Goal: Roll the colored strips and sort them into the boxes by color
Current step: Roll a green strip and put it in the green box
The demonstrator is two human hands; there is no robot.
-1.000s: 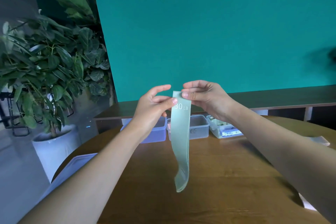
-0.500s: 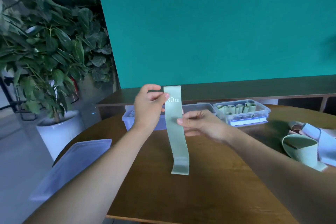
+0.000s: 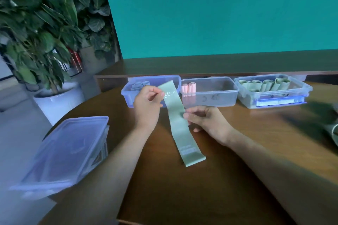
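Note:
A pale green strip (image 3: 178,124) marked "30" hangs unrolled over the wooden table (image 3: 228,179), its lower end resting on the wood. My left hand (image 3: 147,105) pinches the strip's top end. My right hand (image 3: 204,120) pinches the strip's right edge near its middle. Three clear boxes stand in a row at the back: the left box (image 3: 130,95) holds blue-grey rolls, the middle box (image 3: 215,93) holds pink rolls (image 3: 188,87), the right box (image 3: 274,93) holds several green rolls (image 3: 267,84).
A stack of clear lids (image 3: 62,153) lies at the table's left edge. A potted plant (image 3: 36,23) in a white pot stands on the floor to the left. Blurred loose strips (image 3: 334,131) show at the far right edge. A low wooden shelf runs behind the boxes.
The strip has come down from chest height and its lower end now rests on the table. My right hand slid from the top end to the middle. The view tilted down toward the boxes.

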